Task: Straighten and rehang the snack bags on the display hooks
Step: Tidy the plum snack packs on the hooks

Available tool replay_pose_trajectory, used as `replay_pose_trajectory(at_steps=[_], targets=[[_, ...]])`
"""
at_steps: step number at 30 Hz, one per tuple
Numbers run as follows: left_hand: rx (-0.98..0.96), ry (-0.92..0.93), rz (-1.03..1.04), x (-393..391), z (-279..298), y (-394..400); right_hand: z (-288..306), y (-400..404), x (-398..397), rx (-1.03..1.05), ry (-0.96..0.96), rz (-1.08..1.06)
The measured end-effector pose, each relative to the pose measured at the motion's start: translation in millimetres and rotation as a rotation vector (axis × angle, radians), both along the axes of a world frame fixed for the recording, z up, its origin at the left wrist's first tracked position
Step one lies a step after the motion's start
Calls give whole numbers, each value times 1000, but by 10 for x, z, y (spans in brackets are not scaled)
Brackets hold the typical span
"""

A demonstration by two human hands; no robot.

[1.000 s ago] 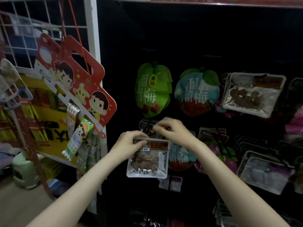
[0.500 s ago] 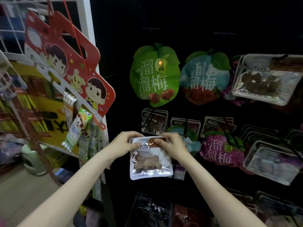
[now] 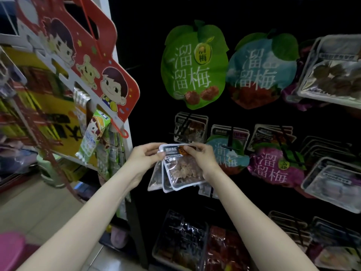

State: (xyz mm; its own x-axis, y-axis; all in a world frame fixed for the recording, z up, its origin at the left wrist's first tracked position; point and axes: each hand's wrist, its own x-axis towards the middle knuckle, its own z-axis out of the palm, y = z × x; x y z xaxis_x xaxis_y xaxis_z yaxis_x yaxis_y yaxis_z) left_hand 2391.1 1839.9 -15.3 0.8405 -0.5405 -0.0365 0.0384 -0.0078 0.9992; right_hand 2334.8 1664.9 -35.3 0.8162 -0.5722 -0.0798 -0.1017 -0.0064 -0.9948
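I hold a small clear snack bag (image 3: 182,171) with a white and orange header, brown pieces inside, in front of a black hook display. My left hand (image 3: 145,156) pinches its top left corner. My right hand (image 3: 203,155) pinches the top right of the header. Two more similar bags (image 3: 156,178) fan out behind it, lower left. Just above, matching bags (image 3: 190,127) hang on a black hook (image 3: 183,125).
Green (image 3: 194,65), blue (image 3: 259,69) and purple (image 3: 273,167) leaf-shaped plum bags hang on the dark wall, with clear trays (image 3: 332,69) at right. A red cartoon hanger board (image 3: 88,55) with candy sticks (image 3: 91,137) hangs at left. More bags (image 3: 181,245) fill the bottom rows.
The view has come closer and tilted down. Both hands stayed on the bag's top edge, and two more bags now show fanned behind the front one.
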Motion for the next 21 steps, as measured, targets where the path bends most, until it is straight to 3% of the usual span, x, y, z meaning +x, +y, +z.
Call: replay_pose_trajectory(at_steps=[3,10,16,21], targets=[[-28,-19,-34,-11,-37,9,-14,-60,-4,146,-19,-28],[146,-227,108,-52,-11,-89,-45,-36,-66,183,-87,-44],[254,-303,101,-72,-36,-45,-107,-70,-57,76,-70,-20],[333,-369,116,-76,-36,-43,-82,-54,-42,-160,-64,-13]])
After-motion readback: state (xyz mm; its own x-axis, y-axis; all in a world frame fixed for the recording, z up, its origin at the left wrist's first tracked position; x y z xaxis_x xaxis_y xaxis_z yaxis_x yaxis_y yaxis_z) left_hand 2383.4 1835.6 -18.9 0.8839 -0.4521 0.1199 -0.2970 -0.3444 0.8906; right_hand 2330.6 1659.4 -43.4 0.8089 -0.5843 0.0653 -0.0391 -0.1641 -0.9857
